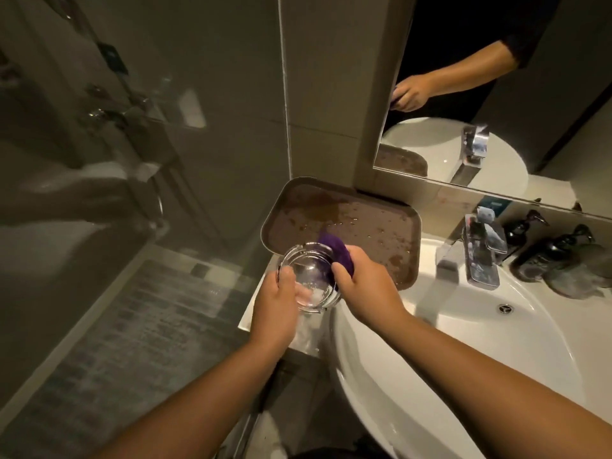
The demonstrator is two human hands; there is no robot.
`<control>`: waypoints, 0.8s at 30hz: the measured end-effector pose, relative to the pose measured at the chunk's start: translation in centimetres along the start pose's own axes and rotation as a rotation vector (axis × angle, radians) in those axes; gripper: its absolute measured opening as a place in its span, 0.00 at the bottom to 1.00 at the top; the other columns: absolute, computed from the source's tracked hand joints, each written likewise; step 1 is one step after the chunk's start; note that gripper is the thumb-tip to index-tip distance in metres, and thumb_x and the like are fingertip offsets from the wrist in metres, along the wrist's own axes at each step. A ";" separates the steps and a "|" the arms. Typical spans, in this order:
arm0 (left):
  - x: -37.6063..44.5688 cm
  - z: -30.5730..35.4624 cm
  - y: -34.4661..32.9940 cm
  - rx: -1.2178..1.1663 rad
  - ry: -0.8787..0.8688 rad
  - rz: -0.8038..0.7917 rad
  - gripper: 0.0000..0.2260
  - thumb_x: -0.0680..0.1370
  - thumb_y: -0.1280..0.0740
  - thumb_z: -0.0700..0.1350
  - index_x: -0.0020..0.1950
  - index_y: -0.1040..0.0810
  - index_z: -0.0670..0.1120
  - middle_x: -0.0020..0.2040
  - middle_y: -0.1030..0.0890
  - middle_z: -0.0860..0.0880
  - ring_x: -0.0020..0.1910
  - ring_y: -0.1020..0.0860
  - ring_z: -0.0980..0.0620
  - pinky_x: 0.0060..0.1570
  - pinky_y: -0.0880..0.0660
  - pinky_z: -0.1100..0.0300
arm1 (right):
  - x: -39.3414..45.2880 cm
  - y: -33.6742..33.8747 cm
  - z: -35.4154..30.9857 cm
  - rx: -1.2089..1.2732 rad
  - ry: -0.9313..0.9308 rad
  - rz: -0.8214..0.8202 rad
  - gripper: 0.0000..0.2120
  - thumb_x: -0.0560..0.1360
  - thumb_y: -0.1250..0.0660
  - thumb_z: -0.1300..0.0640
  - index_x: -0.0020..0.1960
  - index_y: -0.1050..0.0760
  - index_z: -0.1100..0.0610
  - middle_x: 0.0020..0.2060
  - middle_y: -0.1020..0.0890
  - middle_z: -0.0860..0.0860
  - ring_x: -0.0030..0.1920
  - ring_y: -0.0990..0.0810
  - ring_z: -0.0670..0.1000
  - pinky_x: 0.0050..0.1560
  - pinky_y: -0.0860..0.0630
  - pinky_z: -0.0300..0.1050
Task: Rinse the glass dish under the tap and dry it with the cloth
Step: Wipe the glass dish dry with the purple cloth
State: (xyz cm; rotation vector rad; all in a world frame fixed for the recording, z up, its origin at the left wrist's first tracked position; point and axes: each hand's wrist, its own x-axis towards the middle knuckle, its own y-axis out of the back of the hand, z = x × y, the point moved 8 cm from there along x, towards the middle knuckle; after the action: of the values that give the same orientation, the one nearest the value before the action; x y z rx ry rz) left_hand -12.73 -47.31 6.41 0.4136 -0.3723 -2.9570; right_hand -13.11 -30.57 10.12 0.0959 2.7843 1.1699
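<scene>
A round clear glass dish point(309, 276) is held tilted above the left end of the counter, just left of the white basin point(463, 342). My left hand point(276, 306) grips its near rim, thumb inside. My right hand point(364, 283) holds a purple cloth point(334, 251) pressed against the dish's right side; most of the cloth is hidden by the fingers. The chrome tap point(477, 256) stands to the right, behind the basin, and I see no water running from it.
A wet brown tray point(374, 223) lies on the counter behind the dish. Two dark pump bottles point(556, 256) stand right of the tap. A mirror point(496, 94) hangs above. A glass shower screen point(99, 160) and tiled floor are to the left.
</scene>
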 end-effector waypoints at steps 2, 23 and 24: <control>0.4 -2.8 0.8 0.195 0.033 -0.084 0.13 0.82 0.46 0.52 0.44 0.27 0.48 0.39 0.18 0.45 0.32 0.20 0.50 0.40 0.23 0.52 | -0.1 -2.1 0.9 -0.148 -0.027 -0.094 0.13 0.82 0.42 0.47 0.63 0.30 0.52 0.48 0.18 0.50 0.43 0.21 0.51 0.38 0.28 0.43; 9.2 -13.0 2.0 0.988 0.021 -0.188 0.15 0.85 0.51 0.49 0.62 0.33 0.40 0.55 0.20 0.38 0.54 0.21 0.38 0.45 0.30 0.51 | 6.3 -14.8 2.4 -0.799 -0.041 -0.440 0.09 0.78 0.35 0.60 0.56 0.20 0.57 0.44 0.18 0.54 0.41 0.21 0.55 0.44 0.26 0.48; 9.3 -13.2 2.0 0.995 0.012 -0.191 0.15 0.85 0.51 0.49 0.62 0.34 0.40 0.55 0.19 0.39 0.53 0.21 0.38 0.45 0.30 0.51 | 6.3 -15.1 2.5 -0.814 -0.041 -0.446 0.09 0.78 0.36 0.60 0.56 0.20 0.57 0.44 0.18 0.54 0.41 0.21 0.55 0.44 0.26 0.48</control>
State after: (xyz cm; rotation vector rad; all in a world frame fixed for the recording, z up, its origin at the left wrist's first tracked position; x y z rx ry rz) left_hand -17.63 -53.69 -7.78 0.5651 -1.8833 -2.6936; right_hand -19.21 -38.71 -2.96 -0.5279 1.9247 1.9719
